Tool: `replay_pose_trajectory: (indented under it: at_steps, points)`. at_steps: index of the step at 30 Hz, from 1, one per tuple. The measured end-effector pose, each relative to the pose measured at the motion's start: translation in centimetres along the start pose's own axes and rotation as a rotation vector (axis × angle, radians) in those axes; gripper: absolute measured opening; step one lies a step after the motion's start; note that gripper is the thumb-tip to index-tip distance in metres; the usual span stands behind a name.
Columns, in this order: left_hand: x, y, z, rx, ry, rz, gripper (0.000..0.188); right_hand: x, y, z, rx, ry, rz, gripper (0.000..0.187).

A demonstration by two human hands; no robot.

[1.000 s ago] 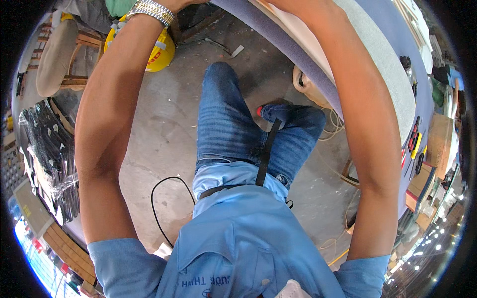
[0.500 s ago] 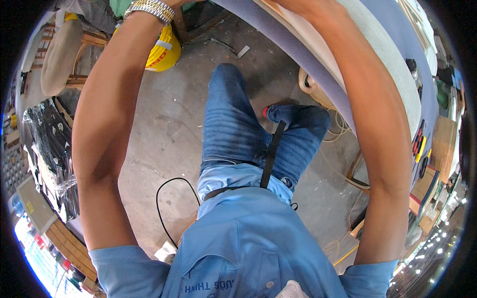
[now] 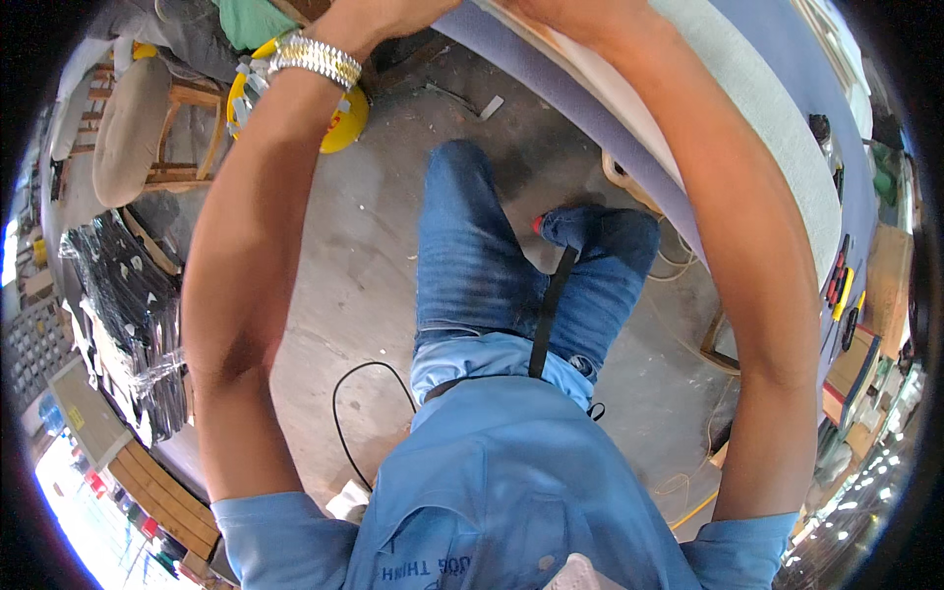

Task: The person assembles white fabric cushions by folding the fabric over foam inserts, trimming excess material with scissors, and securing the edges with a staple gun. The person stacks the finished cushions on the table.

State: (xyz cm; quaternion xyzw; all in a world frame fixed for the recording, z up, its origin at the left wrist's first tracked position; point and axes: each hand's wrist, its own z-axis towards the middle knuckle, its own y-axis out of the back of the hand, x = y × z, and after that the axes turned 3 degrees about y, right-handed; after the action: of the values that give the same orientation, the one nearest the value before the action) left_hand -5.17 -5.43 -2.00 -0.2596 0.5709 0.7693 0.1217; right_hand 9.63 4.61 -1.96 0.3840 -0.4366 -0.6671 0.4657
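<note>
Both my arms reach up to the top edge of the head view. My left hand [image 3: 398,14], with a silver and gold watch [image 3: 317,61] on its wrist, is partly cut off there. It lies near the end of a curved, padded piece covered in pale grey fabric [image 3: 757,88]. My right hand [image 3: 580,18] rests at that piece's near edge, where a white layer [image 3: 644,128] shows. Below it runs the bluish-grey padded edge [image 3: 570,103] of the table. The fingers of both hands are mostly out of the picture.
Left stand a wooden chair with a beige seat [image 3: 128,133], a yellow bucket [image 3: 346,123] and a stack wrapped in black plastic [image 3: 133,315]. Hand tools with red and yellow handles [image 3: 841,290] lie on the right. A black cable [image 3: 339,418] loops across the concrete floor [image 3: 344,275].
My left hand and forearm have shifted right, bringing more of the hand into view. The right hand stays near the padded piece's edge. The whole view has moved slightly.
</note>
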Motion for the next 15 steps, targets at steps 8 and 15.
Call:
replay_pose_trajectory:
  at_steps: [8, 15]
  points:
    - [1.8, -1.4, 0.0, -0.095, 0.034, 0.014, 0.029, -0.6, -1.0, 1.7, 0.126, 0.058, 0.044, 0.019]
    - [1.8, -2.0, 0.3, -0.111, -0.013, -0.083, 0.027, -0.2, -0.3, 0.0, -0.049, 0.041, 0.044, 0.014]
